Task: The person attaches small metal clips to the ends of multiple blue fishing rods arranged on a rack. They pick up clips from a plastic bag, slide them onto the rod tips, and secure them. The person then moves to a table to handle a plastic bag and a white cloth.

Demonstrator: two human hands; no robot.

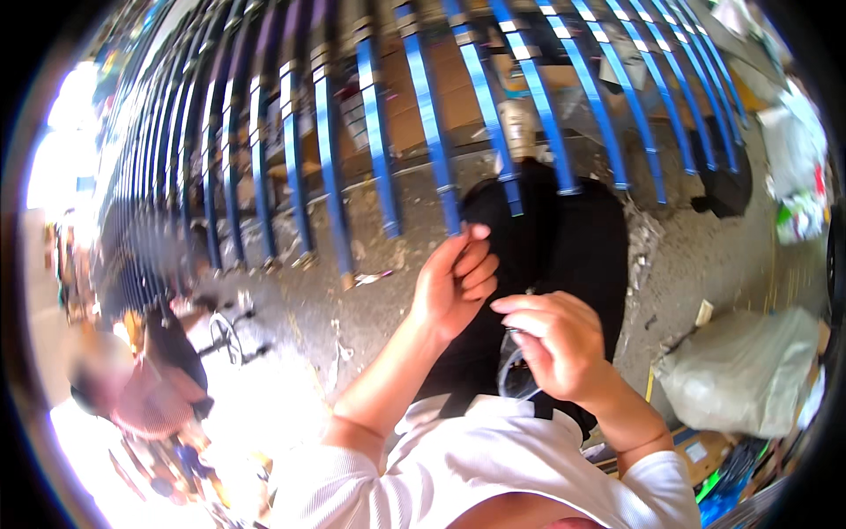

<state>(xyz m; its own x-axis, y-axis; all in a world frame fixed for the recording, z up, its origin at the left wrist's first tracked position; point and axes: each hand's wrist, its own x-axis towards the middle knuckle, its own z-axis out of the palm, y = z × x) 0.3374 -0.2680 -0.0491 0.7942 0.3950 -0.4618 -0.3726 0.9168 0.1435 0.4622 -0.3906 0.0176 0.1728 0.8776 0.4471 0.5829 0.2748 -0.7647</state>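
A row of long, shiny blue strips (423,84) hangs across the far side, with silver bands higher up. My left hand (451,286) is closed, its thumb and forefinger pinched at the lower end of one blue strip (450,212). To its right, my right hand (564,342) is closed over my lap, with a small dark piece (512,330) showing at its fingertips, too small to name. Below those fingers, a clear plastic bag (518,377) hangs against my black trousers; whether the hand grips it cannot be told.
At the right lies a large whitish sack (745,375), with cardboard (701,450) below it. Behind the strips are brown cardboard boxes (441,93) on the floor. A person in a pinkish striped top (157,397) is at the lower left, near a small wheel (226,339).
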